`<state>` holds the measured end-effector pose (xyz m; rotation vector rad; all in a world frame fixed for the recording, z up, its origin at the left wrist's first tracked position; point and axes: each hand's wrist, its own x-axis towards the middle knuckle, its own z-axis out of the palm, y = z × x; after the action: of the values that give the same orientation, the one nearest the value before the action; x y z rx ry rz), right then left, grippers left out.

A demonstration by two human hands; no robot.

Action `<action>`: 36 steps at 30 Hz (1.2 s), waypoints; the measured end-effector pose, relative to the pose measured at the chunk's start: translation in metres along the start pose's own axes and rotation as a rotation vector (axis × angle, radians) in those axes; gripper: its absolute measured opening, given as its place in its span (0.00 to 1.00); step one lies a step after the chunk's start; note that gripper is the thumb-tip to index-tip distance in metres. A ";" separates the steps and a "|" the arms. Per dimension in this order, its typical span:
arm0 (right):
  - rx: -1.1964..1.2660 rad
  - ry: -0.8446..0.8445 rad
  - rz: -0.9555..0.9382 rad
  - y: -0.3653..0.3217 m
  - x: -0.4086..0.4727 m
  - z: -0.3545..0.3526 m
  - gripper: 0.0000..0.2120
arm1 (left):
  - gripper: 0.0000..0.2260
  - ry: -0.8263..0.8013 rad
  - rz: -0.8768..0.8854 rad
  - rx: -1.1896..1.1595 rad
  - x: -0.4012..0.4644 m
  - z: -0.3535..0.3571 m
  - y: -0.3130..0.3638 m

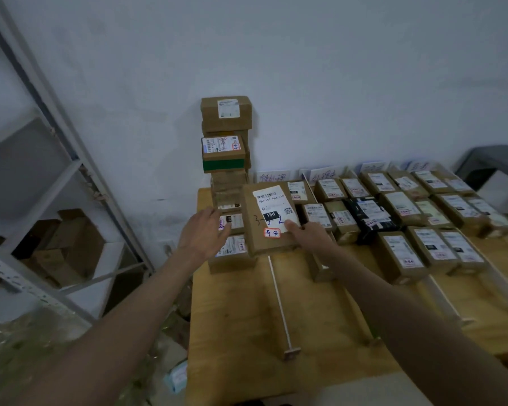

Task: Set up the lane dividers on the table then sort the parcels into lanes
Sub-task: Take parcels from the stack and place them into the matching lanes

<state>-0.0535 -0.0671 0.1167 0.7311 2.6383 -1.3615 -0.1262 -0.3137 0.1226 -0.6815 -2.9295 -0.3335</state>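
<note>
While over wooden table (232, 332):
Right hand (308, 234): pinched flat brown cardboard parcel (261, 227).
Left hand (204, 231): spread, beside it.

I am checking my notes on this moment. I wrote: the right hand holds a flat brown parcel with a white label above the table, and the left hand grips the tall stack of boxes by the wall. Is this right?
Not quite. In the head view the left hand is open with straight fingers and grips nothing; the tall stack stands untouched behind it. The right hand does hold the flat brown parcel above the table.
</note>
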 end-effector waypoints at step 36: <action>0.128 0.491 0.458 0.359 -0.216 -0.347 0.28 | 0.25 -0.145 0.508 -0.062 -0.056 0.114 0.488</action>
<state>0.3472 0.3009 0.1182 1.7543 2.4594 -1.3486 0.1351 0.1169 0.0944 -1.4670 -2.7427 -0.3296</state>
